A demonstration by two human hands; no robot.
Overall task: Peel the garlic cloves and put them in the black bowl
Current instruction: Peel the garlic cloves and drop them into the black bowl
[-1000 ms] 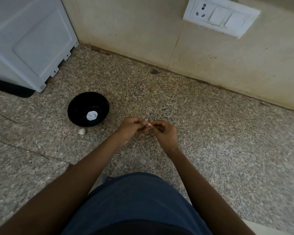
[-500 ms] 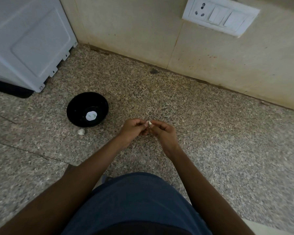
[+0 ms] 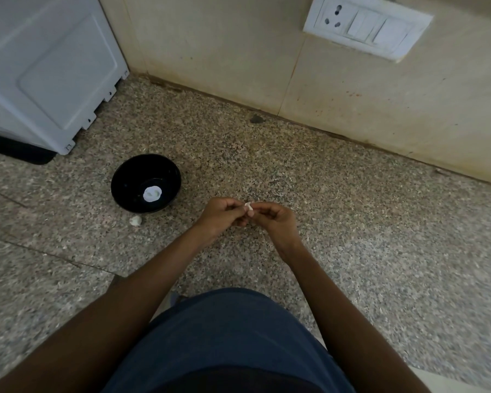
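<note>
A speckled granite surface (image 3: 352, 251) in grey, beige and black fills most of the view, crossed on the left by thin dark seams. Behind it rises a cream tiled wall (image 3: 224, 52) — stained and smudged, with reddish flecks near its vertical joint. High on the right of that wall sits a white switch plate (image 3: 367, 25) (one three-pin socket beside rocker switches). A white appliance (image 3: 46, 69) stands in the left corner on a black base. The light is soft and dim — shadows are faint.
</note>
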